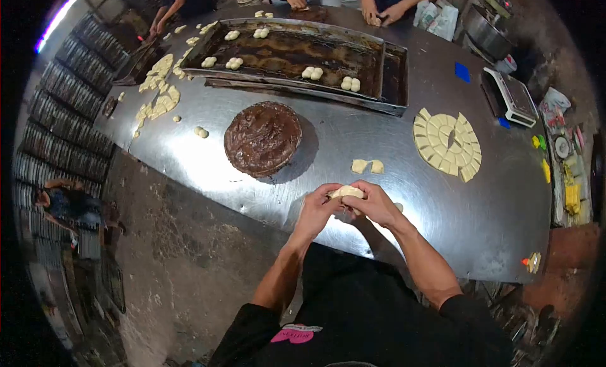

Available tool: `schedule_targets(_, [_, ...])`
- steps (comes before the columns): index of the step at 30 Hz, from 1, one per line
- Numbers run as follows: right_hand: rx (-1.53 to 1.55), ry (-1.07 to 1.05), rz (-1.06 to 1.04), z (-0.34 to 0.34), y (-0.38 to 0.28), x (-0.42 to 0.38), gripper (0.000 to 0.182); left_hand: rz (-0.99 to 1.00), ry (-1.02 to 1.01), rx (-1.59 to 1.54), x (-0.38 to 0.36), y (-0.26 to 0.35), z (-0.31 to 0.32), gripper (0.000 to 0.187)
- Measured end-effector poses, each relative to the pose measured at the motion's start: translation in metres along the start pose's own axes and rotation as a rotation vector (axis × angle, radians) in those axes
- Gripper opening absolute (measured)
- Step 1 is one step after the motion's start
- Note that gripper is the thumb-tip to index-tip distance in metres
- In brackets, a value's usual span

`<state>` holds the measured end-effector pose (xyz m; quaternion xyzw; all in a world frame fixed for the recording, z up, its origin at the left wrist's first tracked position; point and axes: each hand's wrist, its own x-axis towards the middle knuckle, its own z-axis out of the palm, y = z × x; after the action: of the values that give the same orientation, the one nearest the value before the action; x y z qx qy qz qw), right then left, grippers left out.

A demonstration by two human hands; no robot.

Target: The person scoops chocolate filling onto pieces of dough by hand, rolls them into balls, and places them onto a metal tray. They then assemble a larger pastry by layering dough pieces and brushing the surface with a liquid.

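Both my hands pinch one pale piece of dough (pixel 346 191) between them, above the near edge of the metal table. My left hand (pixel 315 208) is closed on its left side. On the other side, the fingers of my right hand (pixel 374 204) press into the dough. Partly behind my right wrist, a small pale dough ball (pixel 399 207) sits on the table. Two loose dough pieces (pixel 367 166) lie just beyond my hands. To their left stands a rounded container heaped with dark brown paste (pixel 262 138). A dough round cut into wedges and blocks (pixel 447 144) lies at the right.
A large dark baking tray (pixel 284 51) holds several clusters of dough balls. More cut dough (pixel 165 103) lies at the left. A scale (pixel 514 98) and a blue card (pixel 462 72) are at the right. Other people's hands (pixel 382 13) work along the far edge.
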<state>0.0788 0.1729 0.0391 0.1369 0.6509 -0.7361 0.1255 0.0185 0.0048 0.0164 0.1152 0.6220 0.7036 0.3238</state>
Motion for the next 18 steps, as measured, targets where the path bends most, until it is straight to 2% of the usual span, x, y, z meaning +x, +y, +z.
schedule_targets(1, [-0.116,0.032,-0.043,-0.003,0.002,-0.002,0.02,0.057,0.045,-0.03,-0.001,-0.003,0.004,0.026])
schedule_targets(2, [-0.125,0.018,-0.049,-0.011,0.0,-0.004,0.02,0.068,0.058,-0.033,-0.002,-0.003,0.0,0.026])
schedule_targets(4, [-0.179,-0.035,0.095,-0.039,-0.001,-0.016,0.022,-0.009,0.006,-0.186,-0.011,-0.004,-0.019,0.023])
schedule_targets(6, [-0.629,-0.012,-0.094,-0.086,-0.002,-0.028,0.025,-0.073,0.1,-0.193,-0.025,0.0,-0.045,0.021])
schedule_targets(8, [-0.805,0.124,-0.045,-0.129,-0.004,-0.04,0.029,-0.111,0.192,-0.19,-0.038,-0.005,-0.069,0.024])
schedule_targets(9, [-0.812,0.124,-0.038,-0.138,-0.008,-0.038,0.029,-0.113,0.19,-0.2,-0.036,-0.017,-0.077,0.024])
schedule_targets(11, [-0.858,0.451,0.124,-0.15,-0.013,-0.039,0.028,-0.128,0.268,0.125,-0.028,-0.045,-0.086,0.032])
schedule_targets(12, [-0.86,0.472,0.131,-0.146,-0.015,-0.039,0.028,-0.125,0.248,0.122,-0.019,-0.043,-0.075,0.032])
schedule_targets(14, [0.364,0.237,-0.04,-0.104,-0.013,-0.025,0.026,-0.031,0.216,0.334,-0.011,-0.03,-0.031,0.035])
schedule_targets(16, [0.538,0.161,-0.162,-0.052,-0.006,-0.004,0.024,0.07,0.215,0.548,-0.001,-0.022,0.004,0.038])
schedule_targets(18, [0.493,0.146,-0.246,-0.004,0.001,0.019,0.022,-0.085,0.063,-0.53,0.018,-0.021,0.015,0.039])
